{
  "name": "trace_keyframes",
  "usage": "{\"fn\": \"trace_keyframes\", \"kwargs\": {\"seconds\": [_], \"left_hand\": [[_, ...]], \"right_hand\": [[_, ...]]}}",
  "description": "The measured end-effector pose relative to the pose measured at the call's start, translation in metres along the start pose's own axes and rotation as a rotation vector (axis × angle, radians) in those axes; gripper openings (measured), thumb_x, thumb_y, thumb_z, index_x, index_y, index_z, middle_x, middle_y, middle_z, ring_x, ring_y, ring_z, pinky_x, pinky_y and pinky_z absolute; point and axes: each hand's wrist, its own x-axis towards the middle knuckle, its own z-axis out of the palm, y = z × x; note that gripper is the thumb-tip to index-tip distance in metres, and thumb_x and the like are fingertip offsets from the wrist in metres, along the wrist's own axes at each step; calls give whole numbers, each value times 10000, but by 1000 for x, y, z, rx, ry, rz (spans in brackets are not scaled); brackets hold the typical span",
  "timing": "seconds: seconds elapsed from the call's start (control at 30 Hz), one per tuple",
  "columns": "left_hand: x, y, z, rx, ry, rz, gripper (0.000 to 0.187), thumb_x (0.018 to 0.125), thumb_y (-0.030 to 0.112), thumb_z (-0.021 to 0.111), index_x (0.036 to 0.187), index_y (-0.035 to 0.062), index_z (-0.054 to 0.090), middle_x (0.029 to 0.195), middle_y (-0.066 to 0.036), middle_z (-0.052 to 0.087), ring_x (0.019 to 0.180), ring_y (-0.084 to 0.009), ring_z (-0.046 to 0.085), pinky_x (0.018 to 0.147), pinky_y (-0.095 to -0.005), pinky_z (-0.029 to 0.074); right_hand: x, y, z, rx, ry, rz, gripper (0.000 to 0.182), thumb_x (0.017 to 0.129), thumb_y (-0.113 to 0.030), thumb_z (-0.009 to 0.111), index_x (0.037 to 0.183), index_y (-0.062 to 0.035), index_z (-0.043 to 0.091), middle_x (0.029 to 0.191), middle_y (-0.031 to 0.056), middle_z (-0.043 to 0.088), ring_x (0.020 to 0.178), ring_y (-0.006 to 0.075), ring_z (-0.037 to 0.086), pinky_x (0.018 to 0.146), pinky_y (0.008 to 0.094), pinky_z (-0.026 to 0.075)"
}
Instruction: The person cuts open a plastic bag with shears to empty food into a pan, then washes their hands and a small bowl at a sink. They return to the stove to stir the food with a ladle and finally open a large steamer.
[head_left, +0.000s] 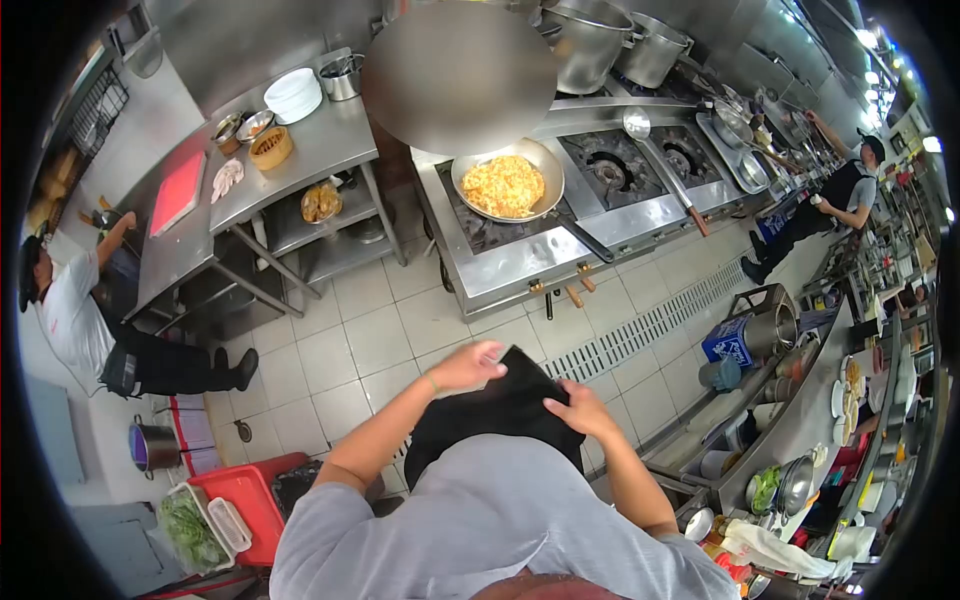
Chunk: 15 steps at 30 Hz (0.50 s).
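A black apron (488,408) hangs from my waist, its far corner lifted toward the stove. My right hand (590,412) is closed on the apron's right edge, thumb on top. At the apron's upper left edge is my left hand (466,366), its fingers loosely bent with a gap between thumb and fingertips. Ahead of both hands, a frying pan (555,165) sits on the left burner with its black handle (587,241) pointing toward me. Yellow-orange cooked egg-like food (503,187) covers the pan's middle.
A ladle (665,170) lies across the stove (620,215). Steel pots (650,55) stand behind. At left, a steel table (330,145) carries plates (293,95) and a bamboo steamer (271,147). One person (75,330) stands far left, another (845,190) far right. A floor drain (640,325) crosses the tiles.
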Motion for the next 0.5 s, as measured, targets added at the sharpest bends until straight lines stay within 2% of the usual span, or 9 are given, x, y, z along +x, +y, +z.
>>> {"fn": "trace_keyframes", "kwargs": {"seconds": [0.03, 0.07, 0.13, 0.23, 0.3, 0.37, 0.43, 0.5], "left_hand": [[-1, -3, -15, 87, 62, 6, 526, 976, 324, 623, 1377, 7, 497, 1207, -104, 634, 1054, -171, 617, 899, -306, 502], [-4, 3, -24, 16, 46, -58, 518, 977, 318, 620, 1374, 7, 499, 1182, -101, 644, 1018, -171, 630, 866, -306, 511], [-19, 20, -35, -131, 18, -194, 501, 980, 305, 613, 1367, 6, 503, 1134, -95, 662, 946, -171, 655, 799, -306, 530], [-34, -24, -46, -95, 102, -237, 478, 983, 316, 603, 1345, 13, 526, 1081, -86, 679, 886, -166, 665, 735, -307, 533], [-50, -49, -54, -112, 210, -364, 452, 983, 318, 600, 1320, 22, 544, 1063, -89, 683, 871, -168, 668, 720, -301, 534], [-73, -98, -64, -171, 300, -458, 426, 967, 327, 614, 1274, 35, 568, 1038, -81, 684, 841, -164, 671, 685, -308, 539], [-95, -143, -77, -253, 402, -521, 391, 948, 322, 630, 1219, 43, 592, 1004, -78, 687, 804, -169, 677, 646, -319, 546], [-117, -164, -90, -296, 519, -590, 363, 942, 313, 634, 1183, 42, 608, 976, -91, 695, 786, -187, 682, 634, -321, 548]], "right_hand": [[-4, 15, -6, 67, 59, 39, 341, 941, -292, 638, 954, 41, 709, 902, 153, 725, 903, 290, 668, 764, 391, 516], [-8, 31, -12, 136, 120, 74, 273, 929, -229, 668, 961, 39, 711, 884, 119, 730, 845, 236, 670, 733, 354, 518], [-14, 20, -43, 430, 160, 151, 180, 908, -138, 694, 965, 30, 718, 857, 59, 725, 736, 131, 642, 656, 290, 506], [19, -6, -90, 505, 244, 99, 94, 893, -69, 693, 936, 5, 730, 810, 1, 692, 647, 26, 540, 572, 213, 443], [57, -21, -117, 610, 251, -54, 78, 891, -70, 689, 876, -9, 734, 789, 15, 692, 596, 41, 528, 524, 219, 424], [101, -62, -143, 688, 305, -64, 66, 872, -65, 698, 839, -14, 725, 784, 26, 694, 568, 52, 523, 502, 216, 415], [160, -86, -167, 692, 298, -268, 54, 854, -64, 706, 858, -12, 718, 777, 37, 693, 550, 61, 523, 479, 222, 403], [217, -127, -194, 678, 289, -211, 62, 853, -65, 701, 883, -13, 720, 766, 35, 684, 547, 66, 518, 468, 229, 395]]}}
